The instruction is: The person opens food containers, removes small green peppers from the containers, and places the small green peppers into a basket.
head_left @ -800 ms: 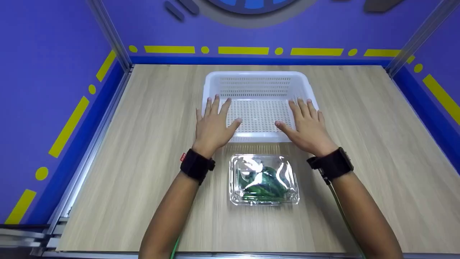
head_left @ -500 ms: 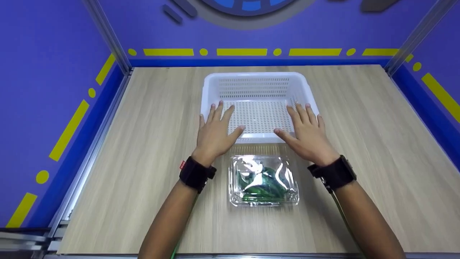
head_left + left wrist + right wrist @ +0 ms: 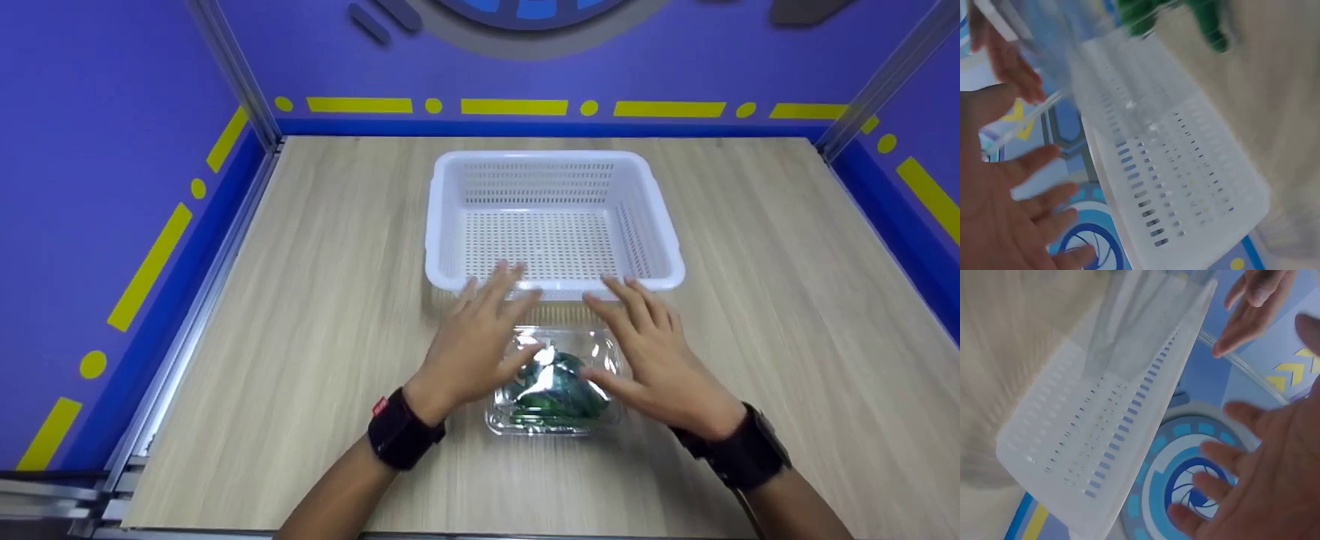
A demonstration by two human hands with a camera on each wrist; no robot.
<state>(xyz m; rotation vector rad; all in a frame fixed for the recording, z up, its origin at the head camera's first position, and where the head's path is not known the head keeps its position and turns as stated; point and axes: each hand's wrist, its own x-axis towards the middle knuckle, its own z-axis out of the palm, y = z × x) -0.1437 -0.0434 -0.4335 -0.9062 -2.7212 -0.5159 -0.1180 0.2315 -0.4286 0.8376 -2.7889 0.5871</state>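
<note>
A clear plastic clamshell box (image 3: 555, 431) lies on the table in front of me, with dark green peppers or similar long green vegetables (image 3: 559, 397) inside. My left hand (image 3: 472, 349) is over its left side, fingers spread and pointing forward. On the other side my right hand (image 3: 667, 367) hovers near the box's right edge, fingers also spread. Neither hand grips anything. Beyond the box stands a white perforated basket (image 3: 667, 262) with nothing in it; the fingertips of both hands overlap its near rim in the head view. Green shapes (image 3: 1207, 22) show at the top of the left wrist view.
The light wood table (image 3: 330, 315) is bounded by blue-purple panels (image 3: 112, 150) with yellow marks at the back and both sides. Metal frame posts (image 3: 236, 75) stand at the rear corners.
Both hands have drawn back from over the basket toward me and now hover at the clamshell box. The basket and box have stayed in place.
</note>
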